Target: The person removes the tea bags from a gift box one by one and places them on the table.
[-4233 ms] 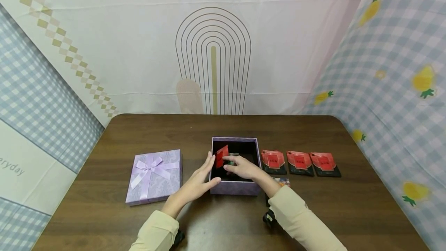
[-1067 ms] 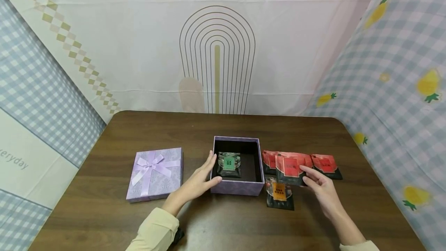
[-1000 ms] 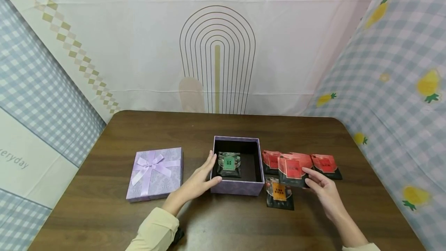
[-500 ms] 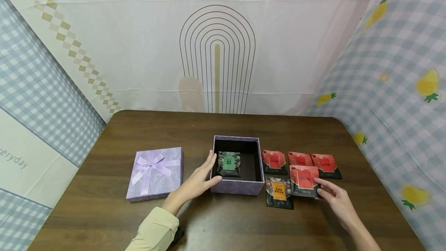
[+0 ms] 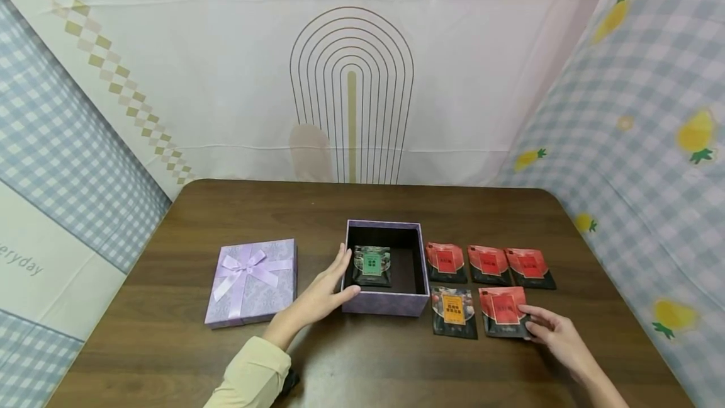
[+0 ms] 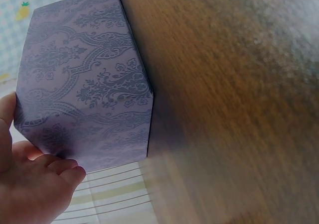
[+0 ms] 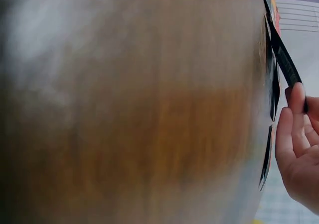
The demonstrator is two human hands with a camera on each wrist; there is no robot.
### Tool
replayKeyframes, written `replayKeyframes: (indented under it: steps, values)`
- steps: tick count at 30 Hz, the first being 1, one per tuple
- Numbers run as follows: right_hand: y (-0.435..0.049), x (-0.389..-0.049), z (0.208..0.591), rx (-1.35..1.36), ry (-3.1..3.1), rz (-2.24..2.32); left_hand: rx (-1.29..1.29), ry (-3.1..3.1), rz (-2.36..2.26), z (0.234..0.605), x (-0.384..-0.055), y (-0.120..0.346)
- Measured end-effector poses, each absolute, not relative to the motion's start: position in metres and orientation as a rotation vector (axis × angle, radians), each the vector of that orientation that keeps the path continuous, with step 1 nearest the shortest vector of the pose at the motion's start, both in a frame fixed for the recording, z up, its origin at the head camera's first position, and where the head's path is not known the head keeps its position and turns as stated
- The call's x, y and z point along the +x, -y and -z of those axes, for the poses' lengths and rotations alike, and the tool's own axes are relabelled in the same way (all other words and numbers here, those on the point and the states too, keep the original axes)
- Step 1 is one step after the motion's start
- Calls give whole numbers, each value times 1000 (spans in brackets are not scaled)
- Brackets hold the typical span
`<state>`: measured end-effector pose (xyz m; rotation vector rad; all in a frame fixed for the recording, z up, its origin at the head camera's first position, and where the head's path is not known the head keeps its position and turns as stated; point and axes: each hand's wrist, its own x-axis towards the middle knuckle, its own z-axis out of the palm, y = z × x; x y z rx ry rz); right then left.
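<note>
My left hand [image 5: 317,298] rests with straight fingers against the left side of a purple patterned gift box [image 5: 385,305], thumb at its front corner; the left wrist view shows the fingers touching the box wall [image 6: 84,79]. Inside the box a black sachet with a green label [image 5: 372,264] lies at the left. Right of the box, my right hand [image 5: 557,332] pinches a red and black sachet [image 5: 503,310] by its right edge, close over the table. In the right wrist view this sachet [image 7: 284,59] is edge-on, tilted between thumb and fingers.
Several sachets lie right of the box: red and black ones [image 5: 445,262], [image 5: 489,264], [image 5: 531,267] in a back row, and one with an orange label [image 5: 455,312] in front. The purple lid with a ribbon bow [image 5: 255,282] lies left on the brown table [image 5: 362,364].
The right hand has taken a red sachet from the box, carried it right past the back row, then lowered it beside the orange-labelled sachet. The left hand has stayed at the box.
</note>
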<state>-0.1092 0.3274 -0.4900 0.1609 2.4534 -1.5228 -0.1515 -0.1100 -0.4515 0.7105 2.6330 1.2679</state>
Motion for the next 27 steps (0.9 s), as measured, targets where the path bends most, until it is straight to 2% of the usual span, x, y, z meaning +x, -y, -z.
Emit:
replayKeyframes:
  steps: [13, 27]
  values:
    - [-324, -110, 487, 18, -2801, 1001, 733, -2641, -1260, 452, -153, 109]
    - [-317, -108, 482, -109, -2866, 796, 715, -2641, -1272, 452, -151, 110]
